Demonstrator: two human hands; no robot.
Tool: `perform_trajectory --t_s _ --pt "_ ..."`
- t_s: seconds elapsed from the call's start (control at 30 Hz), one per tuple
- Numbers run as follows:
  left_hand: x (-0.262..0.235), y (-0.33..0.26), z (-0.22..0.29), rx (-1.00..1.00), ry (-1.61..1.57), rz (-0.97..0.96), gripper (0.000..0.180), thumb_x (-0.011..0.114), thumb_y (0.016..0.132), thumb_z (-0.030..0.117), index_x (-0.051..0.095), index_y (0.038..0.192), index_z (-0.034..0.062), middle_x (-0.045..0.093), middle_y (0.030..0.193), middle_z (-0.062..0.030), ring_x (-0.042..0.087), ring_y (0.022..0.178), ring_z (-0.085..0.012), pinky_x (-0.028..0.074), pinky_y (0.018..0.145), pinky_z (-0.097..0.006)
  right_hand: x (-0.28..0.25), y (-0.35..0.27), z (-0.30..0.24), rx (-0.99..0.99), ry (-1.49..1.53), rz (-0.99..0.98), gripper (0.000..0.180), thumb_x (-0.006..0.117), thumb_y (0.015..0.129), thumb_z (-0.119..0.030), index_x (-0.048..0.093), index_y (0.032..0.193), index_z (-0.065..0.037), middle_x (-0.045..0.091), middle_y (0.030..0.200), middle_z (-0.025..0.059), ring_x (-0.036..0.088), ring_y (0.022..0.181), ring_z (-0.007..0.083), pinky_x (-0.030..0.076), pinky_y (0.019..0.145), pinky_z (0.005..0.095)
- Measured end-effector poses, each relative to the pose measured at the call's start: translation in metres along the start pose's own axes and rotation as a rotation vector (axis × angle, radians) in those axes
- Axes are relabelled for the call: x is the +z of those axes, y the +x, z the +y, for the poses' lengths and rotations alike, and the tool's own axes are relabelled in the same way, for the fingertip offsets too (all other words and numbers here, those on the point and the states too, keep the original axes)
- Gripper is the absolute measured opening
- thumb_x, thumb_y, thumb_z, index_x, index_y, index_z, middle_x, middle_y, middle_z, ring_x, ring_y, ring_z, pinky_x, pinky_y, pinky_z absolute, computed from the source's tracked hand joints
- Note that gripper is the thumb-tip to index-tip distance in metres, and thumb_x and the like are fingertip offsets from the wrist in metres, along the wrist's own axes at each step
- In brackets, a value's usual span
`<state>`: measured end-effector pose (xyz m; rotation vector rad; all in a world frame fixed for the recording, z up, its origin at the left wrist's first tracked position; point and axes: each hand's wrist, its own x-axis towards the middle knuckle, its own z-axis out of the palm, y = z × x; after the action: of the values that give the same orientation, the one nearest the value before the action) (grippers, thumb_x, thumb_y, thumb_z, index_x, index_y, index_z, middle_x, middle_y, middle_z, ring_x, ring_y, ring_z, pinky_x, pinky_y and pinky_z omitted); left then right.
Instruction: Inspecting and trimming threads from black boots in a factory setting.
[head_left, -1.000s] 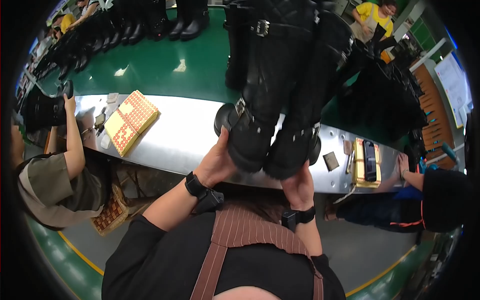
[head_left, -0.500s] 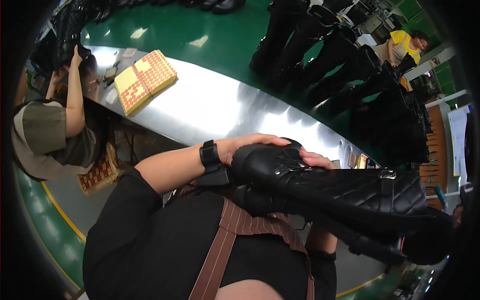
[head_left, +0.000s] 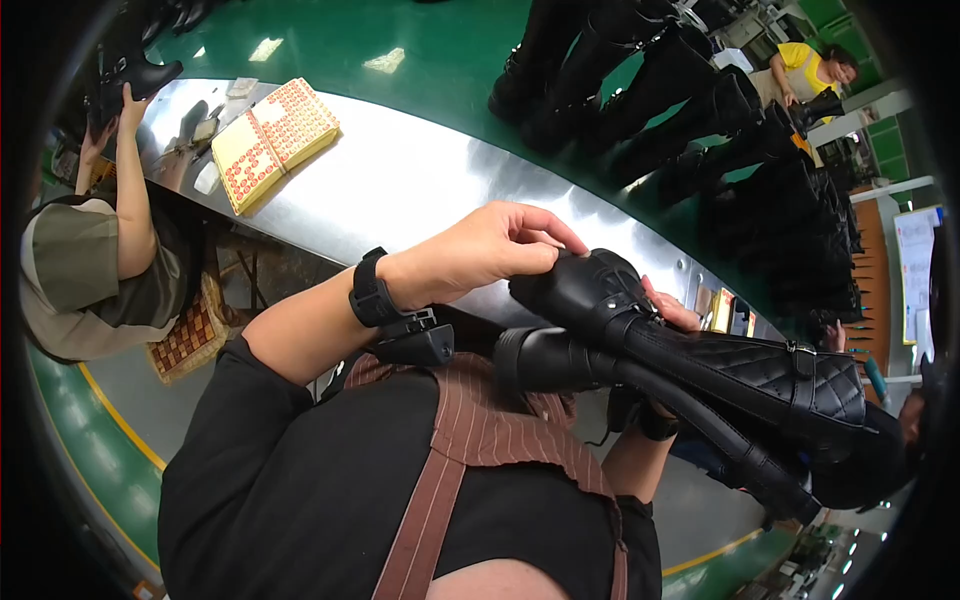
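A pair of tall black boots lies across my front, toes to the left and shafts to the right. The upper boot (head_left: pixel 700 350) has a quilted shaft with buckled straps; the lower boot (head_left: pixel 560 362) rests beneath it. My right hand (head_left: pixel 672 305) grips the upper boot near its ankle from the far side, mostly hidden behind it. At the foot end of that boot, my left hand (head_left: pixel 490 250) has its fingers bent and thumb tucked in, the index fingertip at the boot's edge. Whether something small is pinched there is hidden.
A metal bench (head_left: pixel 400 170) runs beyond my hands, bearing a banded stack of yellow cards with red dots (head_left: pixel 272 140). Rows of tall black boots (head_left: pixel 620 90) stand behind it. One co-worker (head_left: pixel 90 270) handles a boot at left; another (head_left: pixel 815 75) is at far right.
My left hand has lifted from around the boot's foot into a bent-finger pose at its edge. The boots have shifted slightly right and spread apart. The left co-worker's boot has turned.
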<state>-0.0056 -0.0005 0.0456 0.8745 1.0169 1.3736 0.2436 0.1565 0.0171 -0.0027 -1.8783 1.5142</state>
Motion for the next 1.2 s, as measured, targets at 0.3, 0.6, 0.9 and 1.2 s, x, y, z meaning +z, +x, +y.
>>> perform_trajectory --t_s 0.3,0.6,0.9,1.2 --pt "0.009 0.005 -0.012 0.301 -0.126 0.116 0.075 0.07 0.083 0.005 0.032 0.147 0.0076 0.048 0.138 -0.012 0.046 0.13 -0.0197 0.034 0.112 -0.037 0.019 0.009 -0.017 0.113 -0.068 0.585 0.052 0.077 0.07 0.005 0.062 0.12 0.0 0.065 0.112 0.0071 0.062 0.102 0.0189 0.048 0.095 0.0326" --pt "0.031 0.022 -0.049 0.588 1.125 0.119 0.048 0.079 0.076 0.024 0.065 0.121 0.0147 0.03 0.147 -0.0323 0.027 0.137 -0.0529 0.026 0.114 -0.054 0.04 0.022 -0.006 0.214 -1.108 0.038 0.03 0.075 0.074 -0.004 0.072 0.103 -0.01 0.062 0.109 0.0205 0.055 0.106 0.0376 0.044 0.093 0.0433" --pt "0.052 0.028 -0.063 0.531 1.182 0.353 0.07 0.076 0.076 0.048 0.06 0.13 0.0078 0.015 0.152 -0.0393 0.032 0.134 -0.0538 0.033 0.108 -0.053 0.019 -0.041 0.048 0.378 -0.427 0.175 0.091 0.081 0.074 -0.007 0.026 0.146 0.002 0.042 0.14 0.0177 0.048 0.125 0.0315 0.038 0.107 0.0382" --pt "0.002 -0.016 -0.044 0.353 1.079 0.716 0.056 0.075 0.081 0.039 0.063 0.122 0.0035 0.036 0.144 -0.0263 0.044 0.125 -0.0451 0.039 0.104 -0.047 0.095 0.0 0.039 0.19 -0.479 -0.265 0.1 0.082 0.074 -0.022 0.023 0.15 0.003 0.028 0.154 0.0238 0.027 0.144 0.039 0.025 0.117 0.0453"
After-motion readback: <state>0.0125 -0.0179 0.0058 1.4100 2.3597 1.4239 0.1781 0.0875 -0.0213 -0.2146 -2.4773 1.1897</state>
